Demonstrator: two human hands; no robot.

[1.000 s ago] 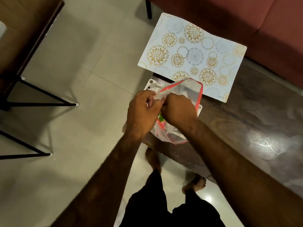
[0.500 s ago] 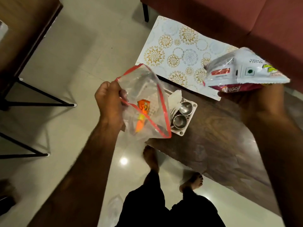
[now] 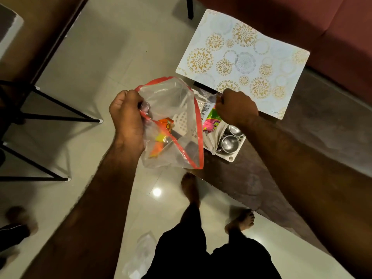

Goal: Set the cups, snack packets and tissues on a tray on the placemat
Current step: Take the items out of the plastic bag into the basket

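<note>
Clear plastic bag, red-edged, hangs from my left hand, which grips its rim; an orange packet lies inside. My right hand pinches a pink packet over the white tray. I'd lay it flat beside the tissues, clear of the steel cups. Tray sits at the table edge, just beside the placemat, not on it; the bag screens its left part.

Bare forearms, black shorts, bare feet
</note>
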